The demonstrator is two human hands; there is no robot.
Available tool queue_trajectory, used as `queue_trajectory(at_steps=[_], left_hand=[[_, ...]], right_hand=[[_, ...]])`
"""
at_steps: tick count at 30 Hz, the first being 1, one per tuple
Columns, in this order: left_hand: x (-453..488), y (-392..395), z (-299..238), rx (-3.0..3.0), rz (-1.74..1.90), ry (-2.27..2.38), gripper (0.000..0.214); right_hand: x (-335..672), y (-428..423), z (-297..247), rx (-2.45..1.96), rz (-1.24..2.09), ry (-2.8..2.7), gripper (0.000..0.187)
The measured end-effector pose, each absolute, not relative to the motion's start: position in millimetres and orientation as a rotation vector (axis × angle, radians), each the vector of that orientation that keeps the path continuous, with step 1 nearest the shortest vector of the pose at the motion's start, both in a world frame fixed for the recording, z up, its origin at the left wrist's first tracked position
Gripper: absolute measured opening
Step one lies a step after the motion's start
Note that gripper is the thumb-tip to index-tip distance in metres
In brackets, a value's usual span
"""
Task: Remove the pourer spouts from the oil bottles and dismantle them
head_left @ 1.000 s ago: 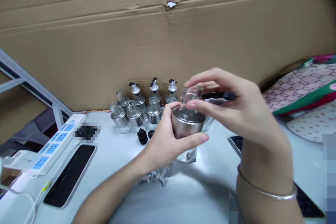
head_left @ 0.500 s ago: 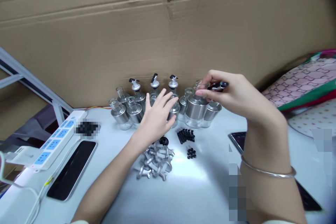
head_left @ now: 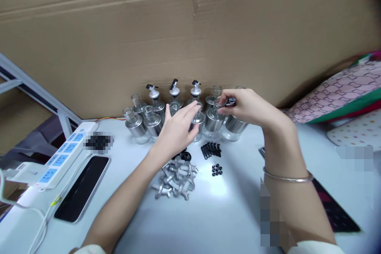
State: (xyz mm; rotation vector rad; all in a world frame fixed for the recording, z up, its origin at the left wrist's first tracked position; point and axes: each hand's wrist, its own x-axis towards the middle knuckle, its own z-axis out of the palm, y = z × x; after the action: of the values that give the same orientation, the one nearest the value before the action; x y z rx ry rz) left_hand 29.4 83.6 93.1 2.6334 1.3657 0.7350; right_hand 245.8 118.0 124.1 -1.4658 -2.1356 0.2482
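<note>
My left hand (head_left: 178,127) is open, fingers stretched out, over the front glass bottles and partly hiding them. At the right of the group, my right hand (head_left: 245,107) pinches the neck of a glass bottle (head_left: 213,123) with a brushed metal band. A short black object (head_left: 230,102) is also held in this hand; its kind is unclear. Behind my left hand, three bottles carry silver pourer tops with black levers, such as this pourer (head_left: 195,88). Several open-necked bottles (head_left: 137,127) stand at the left.
Silver pourer parts (head_left: 175,178) lie heaped in front, beside black levers (head_left: 211,150) and small black rings (head_left: 217,170). A power strip (head_left: 61,158) and a phone (head_left: 83,188) lie left. Cardboard (head_left: 133,47) stands behind; a dark flat device (head_left: 336,208) lies right.
My right hand has moved left, and the bottle at its fingers now stands farther left, apart from the right-end bottle. My left hand stays over the bottles, its fingers now closer together.
</note>
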Motion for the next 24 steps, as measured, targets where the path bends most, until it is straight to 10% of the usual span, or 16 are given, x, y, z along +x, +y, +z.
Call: queue_trajectory(at_steps=[21, 24], left_hand=[[53.3, 50.2, 101.5, 2.123, 1.268, 0.961, 0.029], [60.0, 14.8, 86.1, 1.593, 0.651, 0.660, 0.022]], right_hand=[[209.7, 52.7, 169.3, -0.900, -0.225, -1.764, 0.021], [206.2, 50.2, 170.5, -0.839, -0.018, -1.943, 0.024]])
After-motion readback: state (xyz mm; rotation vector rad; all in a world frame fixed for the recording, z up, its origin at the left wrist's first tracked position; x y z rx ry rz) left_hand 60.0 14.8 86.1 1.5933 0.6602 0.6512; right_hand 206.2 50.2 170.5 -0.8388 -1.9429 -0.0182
